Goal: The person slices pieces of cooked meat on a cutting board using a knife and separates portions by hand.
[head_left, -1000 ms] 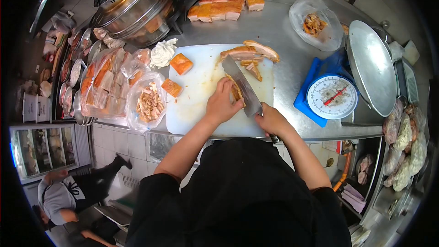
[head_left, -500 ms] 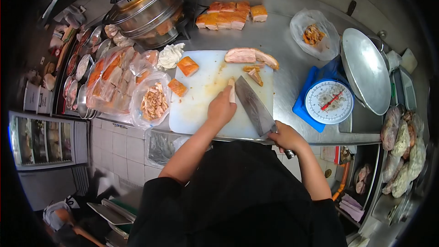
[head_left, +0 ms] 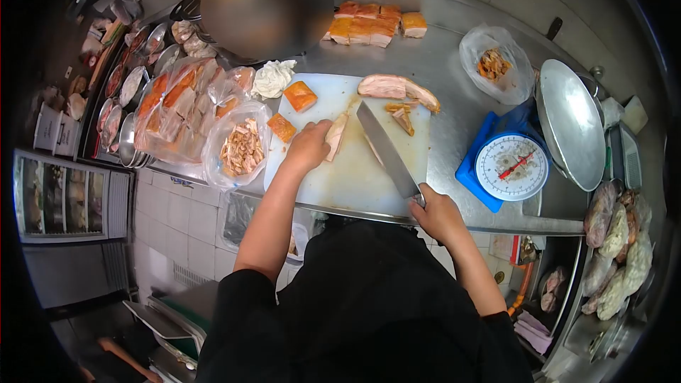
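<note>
My right hand (head_left: pixel 438 214) is wrapped round the handle of a cleaver (head_left: pixel 386 150), its blade slanting over the right half of a white cutting board (head_left: pixel 305 188). Beside the blade's left edge lies a thin strip, partly hidden. My left hand (head_left: pixel 310 146) grips a pale slice of meat (head_left: pixel 337 136) on the board, left of the cleaver. Two browned meat blocks (head_left: pixel 300 96) (head_left: pixel 281 128) sit at the board's left side. Longer roast pieces (head_left: pixel 399 89) and small scraps (head_left: pixel 401 118) lie at its upper right.
Left of the board are a bag of chopped meat (head_left: pixel 242 147), bagged slabs (head_left: pixel 177 110) and a white cloth (head_left: pixel 273 79). Roast blocks (head_left: pixel 365 25) stand behind. A scraps bag (head_left: pixel 494 64), a blue scale (head_left: pixel 511 159) and a metal pan (head_left: pixel 571 124) are at right. Someone's arm (head_left: pixel 128 360) shows lower left.
My left hand has moved left with the slice, away from the cleaver. The cleaver first moved right, off the meat. The other person has mostly left the view at lower left.
</note>
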The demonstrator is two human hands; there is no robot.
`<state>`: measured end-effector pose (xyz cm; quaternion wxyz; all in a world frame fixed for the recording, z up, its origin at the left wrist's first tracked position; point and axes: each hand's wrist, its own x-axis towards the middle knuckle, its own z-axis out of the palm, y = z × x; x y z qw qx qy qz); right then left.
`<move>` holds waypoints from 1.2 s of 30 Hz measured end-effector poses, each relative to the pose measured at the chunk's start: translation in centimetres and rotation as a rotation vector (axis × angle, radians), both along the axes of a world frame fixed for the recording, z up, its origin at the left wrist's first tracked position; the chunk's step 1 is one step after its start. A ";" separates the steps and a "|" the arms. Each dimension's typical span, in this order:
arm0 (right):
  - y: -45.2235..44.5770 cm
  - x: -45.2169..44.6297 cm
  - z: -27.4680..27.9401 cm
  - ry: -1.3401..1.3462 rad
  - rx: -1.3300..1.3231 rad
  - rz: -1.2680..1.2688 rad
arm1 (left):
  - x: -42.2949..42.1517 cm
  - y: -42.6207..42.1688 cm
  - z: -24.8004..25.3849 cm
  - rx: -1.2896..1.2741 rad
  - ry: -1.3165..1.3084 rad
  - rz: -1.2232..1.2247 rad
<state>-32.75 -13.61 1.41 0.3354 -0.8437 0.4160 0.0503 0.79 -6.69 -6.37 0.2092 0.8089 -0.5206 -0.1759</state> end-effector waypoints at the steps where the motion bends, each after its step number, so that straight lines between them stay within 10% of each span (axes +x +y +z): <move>1: -0.1 0.4 0.3 -0.023 -0.009 -0.021 | 0.0 0.2 0.0 0.011 -0.014 0.057; 15: 0.8 4.5 2.0 -0.274 -0.105 -0.014 | -1.1 3.1 -1.3 -0.113 -0.034 0.071; 21: -0.9 6.3 -0.6 0.140 -0.066 0.203 | -1.3 3.3 -2.2 -0.168 0.013 0.096; 36: -0.3 5.4 -0.7 0.072 0.044 0.203 | -2.7 4.0 -2.9 -0.156 -0.094 0.201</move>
